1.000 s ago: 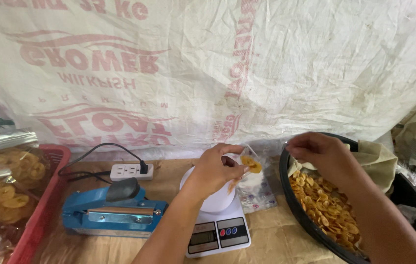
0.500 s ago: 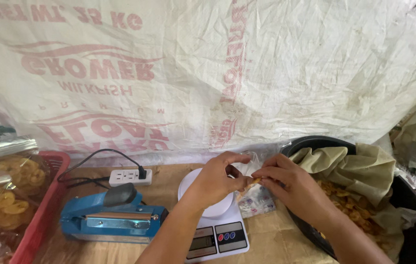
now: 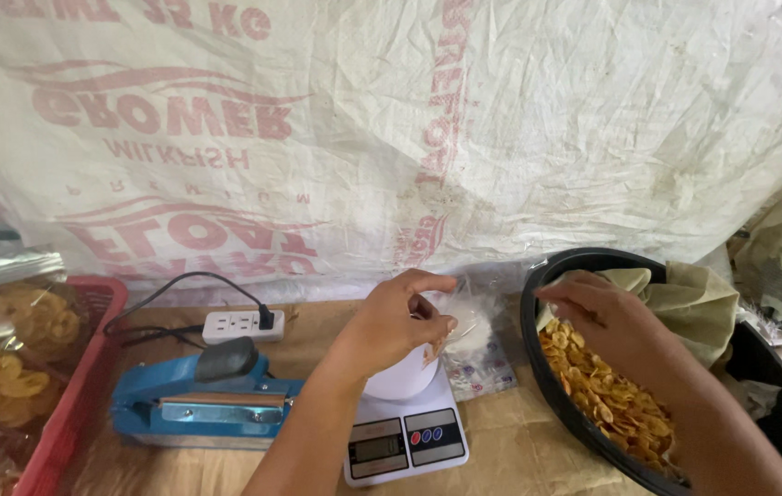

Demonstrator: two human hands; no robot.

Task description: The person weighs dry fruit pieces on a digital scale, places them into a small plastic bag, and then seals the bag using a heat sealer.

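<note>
blue heat sealer (image 3: 193,401) | white power strip (image 3: 242,325) | red crate (image 3: 74,395), seemingly bagged chips | woven sack backdrop (image 3: 391,129)

Clear plastic bag (image 3: 470,317) held open, prob. over scale.

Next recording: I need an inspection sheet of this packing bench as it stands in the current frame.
Surface: brown paper-covered table.
Job's things: clear plastic bag over the white digital scale; black basin of yellow chips, lined with olive cloth.
Clutter: blue heat sealer; red crate with bagged chips.
Fingers: left hand holds the bag open; right hand over the chips.
Cables: black cord plugged into white power strip.
Surroundings: printed white sack sheeting behind.
</note>
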